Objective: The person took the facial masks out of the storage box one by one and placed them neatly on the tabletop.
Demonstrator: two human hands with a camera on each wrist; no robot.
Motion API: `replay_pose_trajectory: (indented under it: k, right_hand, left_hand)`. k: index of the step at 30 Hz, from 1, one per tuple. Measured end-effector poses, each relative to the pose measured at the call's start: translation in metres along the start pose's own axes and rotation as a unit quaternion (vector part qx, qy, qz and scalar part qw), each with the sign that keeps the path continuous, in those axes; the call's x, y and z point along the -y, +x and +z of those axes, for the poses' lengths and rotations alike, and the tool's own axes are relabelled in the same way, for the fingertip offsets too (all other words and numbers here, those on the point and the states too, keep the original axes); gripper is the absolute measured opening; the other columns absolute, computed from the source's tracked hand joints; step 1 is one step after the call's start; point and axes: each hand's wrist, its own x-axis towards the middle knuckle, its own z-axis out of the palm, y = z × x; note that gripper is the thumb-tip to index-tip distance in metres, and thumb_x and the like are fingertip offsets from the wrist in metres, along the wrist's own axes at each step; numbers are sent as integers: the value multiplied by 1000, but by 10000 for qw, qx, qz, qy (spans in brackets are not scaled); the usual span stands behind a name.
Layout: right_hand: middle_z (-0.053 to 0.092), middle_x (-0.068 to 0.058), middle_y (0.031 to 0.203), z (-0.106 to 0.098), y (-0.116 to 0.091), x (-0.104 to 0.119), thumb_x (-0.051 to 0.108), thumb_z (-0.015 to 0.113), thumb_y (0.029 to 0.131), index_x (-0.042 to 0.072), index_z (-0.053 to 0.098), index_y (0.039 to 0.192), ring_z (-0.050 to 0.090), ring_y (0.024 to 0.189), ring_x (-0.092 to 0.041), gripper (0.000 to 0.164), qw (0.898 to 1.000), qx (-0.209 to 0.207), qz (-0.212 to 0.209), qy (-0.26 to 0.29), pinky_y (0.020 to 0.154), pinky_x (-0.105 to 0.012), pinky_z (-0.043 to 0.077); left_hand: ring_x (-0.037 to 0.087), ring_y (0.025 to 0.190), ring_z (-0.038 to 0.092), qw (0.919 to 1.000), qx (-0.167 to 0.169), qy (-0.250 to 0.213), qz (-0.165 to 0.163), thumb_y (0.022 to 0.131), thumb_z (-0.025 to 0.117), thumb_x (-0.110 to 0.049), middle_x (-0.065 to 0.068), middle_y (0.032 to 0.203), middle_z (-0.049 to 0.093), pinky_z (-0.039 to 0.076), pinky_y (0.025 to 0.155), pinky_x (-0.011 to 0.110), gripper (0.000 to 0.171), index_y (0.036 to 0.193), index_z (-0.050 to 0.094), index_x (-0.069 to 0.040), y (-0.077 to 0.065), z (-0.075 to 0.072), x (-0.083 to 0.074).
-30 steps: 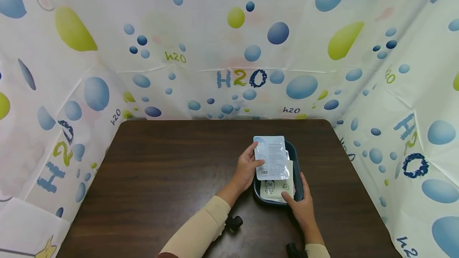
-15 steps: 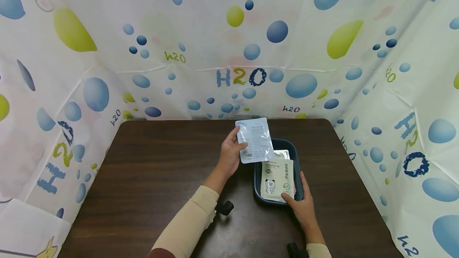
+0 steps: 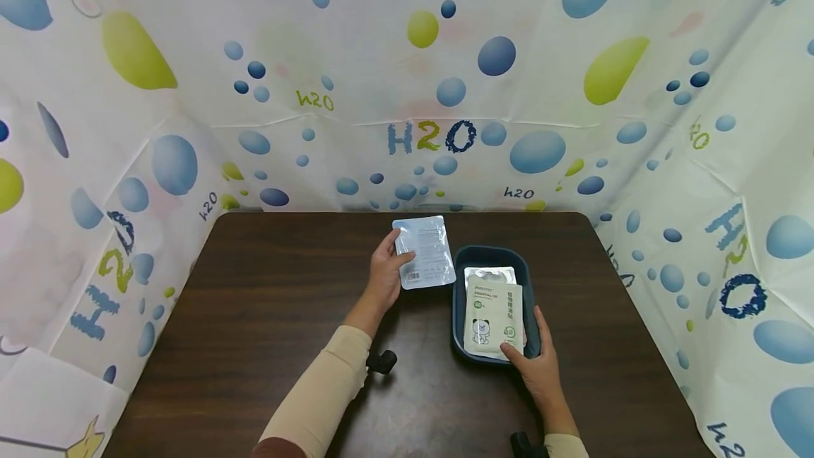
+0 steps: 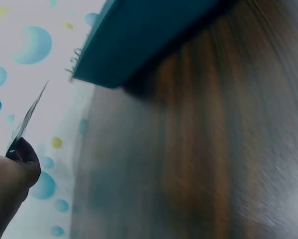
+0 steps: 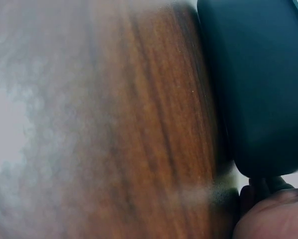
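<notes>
My left hand [image 3: 386,276] pinches a flat pale-blue foil packet [image 3: 425,253] by its left side, thumb in front. The packet's printed face, with small text and a barcode, is turned up. In the left wrist view, the packet [image 4: 28,115] shows edge-on beside the thumb. To its right stands a dark blue plastic bin [image 3: 457,316]. My right hand [image 3: 535,371] grips the bin's near right corner, thumb over the front rim, fingers along the outer right wall. Inside the bin lies a cream packet [image 3: 494,311] with a bear drawing, partly covering a silver packet [image 3: 499,275].
The bin stands on a brown wooden table [image 3: 280,302]. A white curtain [image 3: 356,55] printed with blue and green drops hangs behind the table and along both sides. Black wrist mounts [image 3: 384,362] sit at both wrists.
My left hand has carried the pale-blue packet leftward from above the bin, uncovering the cream and silver packets. My right hand has stayed at the bin's corner.
</notes>
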Motion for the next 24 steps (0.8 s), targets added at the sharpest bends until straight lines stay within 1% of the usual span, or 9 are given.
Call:
replay_pose_trajectory:
  k: [2,8,12,15,17,19,20,21,24]
  right_hand:
    - [19,-8,171,0,1,-1,16,79,90,39,10,164,21,155,-29,104,10000,-16,-13,21,126,-60,16]
    - [17,-8,172,0,2,-2,18,80,90,36,9,165,19,155,-31,105,10000,-45,8,-27,126,-62,15]
    - [18,-9,172,0,3,-2,19,80,89,33,10,165,20,155,-32,104,9999,-88,13,-50,125,-63,15]
    - [18,-9,172,0,3,-2,21,80,89,33,11,165,20,155,-32,104,9999,-115,21,-71,125,-63,15]
    - [18,-8,172,-1,3,-2,21,80,89,33,11,165,19,156,-32,104,9999,-130,15,-91,125,-64,14]
    - [18,-8,172,-1,3,-2,20,80,89,34,11,165,19,156,-31,104,9999,-126,23,-65,125,-63,14]
    - [18,-8,172,-1,4,-2,19,80,89,34,11,165,19,155,-32,104,9999,-119,14,-55,125,-64,14]
    - [18,-8,172,-1,4,-2,19,80,89,34,11,165,19,156,-32,104,9999,-118,12,-59,125,-64,14]
    - [19,-8,172,-1,3,-3,19,80,89,35,10,165,20,155,-31,104,10000,-90,22,-29,125,-63,15]
  left_hand:
    - [32,139,43,9999,-123,95,-71,92,53,15,24,163,31,53,87,18,75,159,24,3,2,-7,6]
    - [32,138,46,9972,-352,586,-309,91,57,15,25,162,33,52,83,16,75,159,26,4,5,-23,22]
    - [34,133,52,9925,-387,1100,-358,89,62,15,29,156,41,53,81,16,77,158,29,4,7,-28,31]
    - [37,128,58,9842,-309,1706,-369,88,67,12,29,150,49,56,85,22,79,158,31,2,9,-31,39]
    - [36,130,58,9723,-222,2307,-316,88,72,7,25,152,48,57,93,30,81,158,32,0,10,-33,44]
    - [36,135,54,9507,-102,3095,-152,86,78,0,22,155,46,53,104,40,84,158,33,-1,10,-34,48]
    - [36,139,50,9339,-33,3574,-34,86,80,-5,22,157,44,47,112,45,86,158,34,-1,10,-35,49]
    - [37,143,46,9126,20,4087,118,84,83,-10,21,158,43,40,118,50,87,157,35,0,10,-36,49]
    - [38,153,31,8256,144,5624,437,81,87,-31,19,161,40,20,126,58,95,156,37,0,11,-38,50]
